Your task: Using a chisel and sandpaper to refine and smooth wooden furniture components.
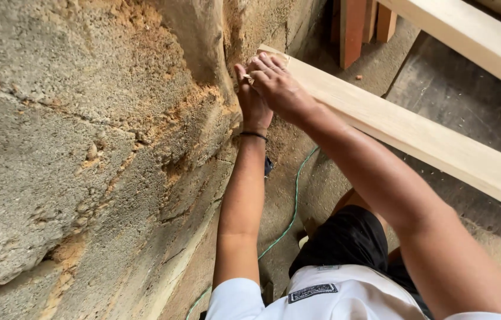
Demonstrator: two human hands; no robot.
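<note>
Both hands meet at the near end of a long, pale, smooth-planed wooden plank [416, 139], right where that end butts against a rough grey block wall dusted with orange sawdust [73, 148]. The left hand [253, 101] is upright between wall and plank end, palm toward the wood and fingers bent, pressed to the end grain; a thin dark band [254, 136] circles its wrist. The right hand [277, 83] lies over the top of the plank end, fingers spread and curled around the edge, gripping it from above. Neither hand holds a tool as far as can be seen.

Judging by this, the plank end is already brought up to the wall and is being seated or adjusted there; whether it is fixed cannot be told, and nothing like a fastener shows.

The plank runs away from the hands to the right, its face clean, straight-edged and light in grain. Beyond the hands, a second pale board [475, 35] crosses the upper corner, with short reddish wooden pieces [354, 29] standing near it. Below the forearms, a thin green cord [289, 219] trails over the dusty grey floor [452, 101]. The wall is coarse, pitted, with raised mortar ridges caked in sawdust.
</note>
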